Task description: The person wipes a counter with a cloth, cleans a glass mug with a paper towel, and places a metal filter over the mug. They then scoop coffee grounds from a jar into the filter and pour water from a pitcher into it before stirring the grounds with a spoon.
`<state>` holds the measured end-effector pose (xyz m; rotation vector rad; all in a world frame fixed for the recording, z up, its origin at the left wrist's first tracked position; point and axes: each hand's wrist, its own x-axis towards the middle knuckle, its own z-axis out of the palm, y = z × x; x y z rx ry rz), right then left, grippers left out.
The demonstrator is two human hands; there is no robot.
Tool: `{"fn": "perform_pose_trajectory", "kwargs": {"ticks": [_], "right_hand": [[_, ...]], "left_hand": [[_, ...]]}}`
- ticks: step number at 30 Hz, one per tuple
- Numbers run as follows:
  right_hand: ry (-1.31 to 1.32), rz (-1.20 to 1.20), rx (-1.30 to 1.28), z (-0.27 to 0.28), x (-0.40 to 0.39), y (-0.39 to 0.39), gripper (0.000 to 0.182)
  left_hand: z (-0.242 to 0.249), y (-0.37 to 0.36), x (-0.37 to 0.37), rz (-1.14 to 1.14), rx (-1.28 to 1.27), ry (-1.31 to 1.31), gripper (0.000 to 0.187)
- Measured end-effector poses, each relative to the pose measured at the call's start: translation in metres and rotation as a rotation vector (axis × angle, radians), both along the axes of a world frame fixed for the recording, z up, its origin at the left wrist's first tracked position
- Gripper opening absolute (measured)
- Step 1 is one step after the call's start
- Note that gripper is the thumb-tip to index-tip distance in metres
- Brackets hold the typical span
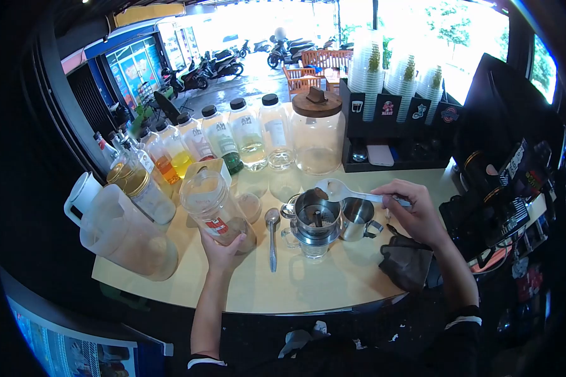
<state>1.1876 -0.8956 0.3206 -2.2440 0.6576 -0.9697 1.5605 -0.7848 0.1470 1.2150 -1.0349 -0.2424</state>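
My left hand (221, 254) is wrapped round the lower part of a clear jar (202, 196) with a red label, tilted on the counter and open at the top. Pinched in my right hand (414, 210) is a pale spoon (361, 195), its bowl over the rim of a metal drip filter (326, 234). Brown powder shows at the spoon's bowl. The filter sits on a glass mug (316, 252). A steel cup (356, 221) with a handle stands just right of it. Between jar and filter lies a metal spoon (272, 242); a round clear lid (249, 207) is behind.
Two plastic pitchers (129, 235) and a gold-lidded jar (148, 195) stand at the left. Several bottles (248, 141) line the back, beside a large wood-lidded jar (318, 141). A black rack (399, 119) holds stacked cups. A dark cloth (407, 259) lies at the right edge.
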Motion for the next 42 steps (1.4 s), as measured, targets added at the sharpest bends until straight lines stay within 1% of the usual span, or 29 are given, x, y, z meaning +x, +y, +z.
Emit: {"fn": "perform_pose_trajectory", "kwargs": {"ticks": [2, 3, 5, 7, 10, 12, 19, 21, 24, 27, 32, 34, 42], "right_hand": [[0.005, -0.002, -0.024, -0.001, -0.004, -0.001, 0.018], [0.012, -0.004, -0.048, -0.001, -0.005, -0.001, 0.018], [0.032, -0.011, -0.044, 0.000, -0.007, 0.000, 0.018], [0.052, -0.014, -0.039, 0.001, -0.007, 0.001, 0.018], [-0.002, -0.005, -0.066, 0.000, -0.009, 0.001, 0.018], [-0.003, 0.023, -0.138, -0.003, -0.010, -0.001, 0.019], [-0.018, 0.036, -0.112, -0.002, -0.008, 0.004, 0.020], [0.071, 0.036, -0.113, 0.001, -0.007, 0.008, 0.020], [0.104, 0.049, -0.095, 0.003, -0.005, 0.011, 0.021], [0.097, 0.074, -0.086, 0.004, -0.004, 0.012, 0.021], [0.109, 0.068, -0.109, 0.003, -0.004, 0.014, 0.021], [0.115, 0.062, -0.118, 0.003, -0.004, 0.015, 0.021], [0.145, 0.047, -0.211, 0.004, -0.004, 0.024, 0.025]], "left_hand": [[0.000, -0.002, -0.002, -0.046, -0.035, 0.088, 0.097], [0.000, -0.003, -0.002, -0.048, -0.035, 0.087, 0.097], [0.001, -0.004, -0.002, -0.051, -0.098, 0.089, 0.090], [0.002, -0.003, -0.002, -0.042, -0.091, 0.072, 0.090], [-0.001, -0.003, 0.000, -0.024, -0.076, 0.061, 0.090], [-0.003, -0.004, 0.001, -0.016, -0.067, 0.067, 0.091], [-0.005, -0.002, 0.005, -0.005, -0.048, 0.001, 0.093], [-0.002, -0.002, 0.003, -0.013, -0.035, -0.015, 0.093], [0.004, 0.000, 0.000, 0.015, -0.020, -0.040, 0.091], [-0.001, 0.000, 0.004, 0.000, -0.024, -0.062, 0.091], [0.005, 0.000, -0.001, -0.006, -0.039, -0.028, 0.090], [0.001, -0.001, 0.001, -0.005, -0.038, -0.021, 0.090], [-0.001, -0.002, 0.003, 0.005, -0.030, -0.042, 0.090]]}}
